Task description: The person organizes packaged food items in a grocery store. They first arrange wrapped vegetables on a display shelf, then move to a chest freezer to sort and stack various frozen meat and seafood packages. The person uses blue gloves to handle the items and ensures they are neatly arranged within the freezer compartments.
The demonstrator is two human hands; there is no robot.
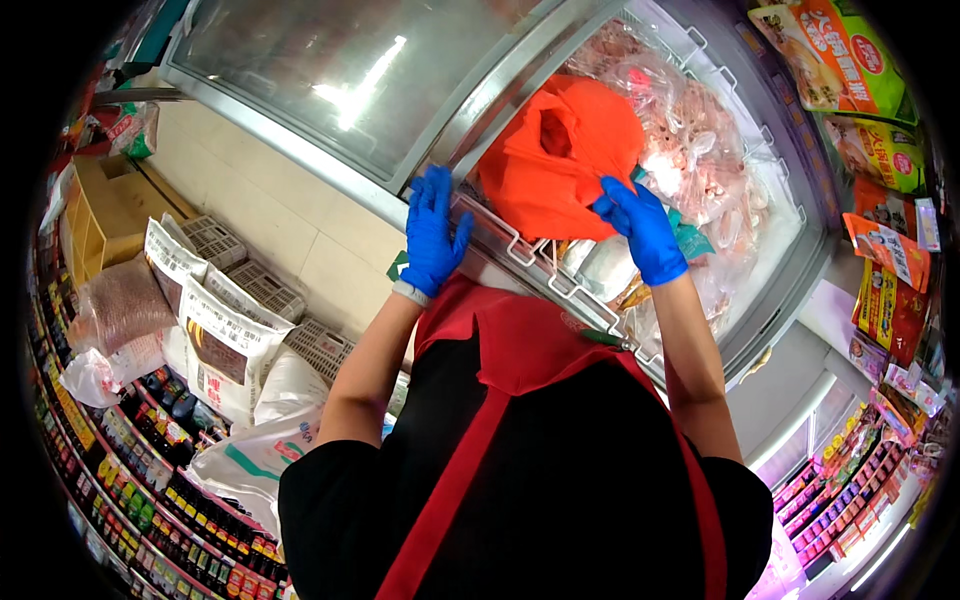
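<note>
My right hand (643,231), in a blue glove, pinches the edge of a red-orange plastic bag (525,176) inside an open chest freezer. The bag is bunched up with a hole-like opening on top; what is inside is hidden. Beneath and beside it lie clear plastic bags of pale pink frozen food (705,142). My left hand (433,238), also blue-gloved, rests against the corner of the metal-framed sliding glass lid (300,67), thumb spread from the other fingers. Near my right wrist, a teal wrapper (694,238) shows among the bags.
White wire baskets (577,289) line the freezer's near rim. Packaged foods (847,60) hang on the right. At left stand printed white sacks (225,345), grey plastic crates (266,289), a cardboard box (112,214) and shelves of bottles (142,502).
</note>
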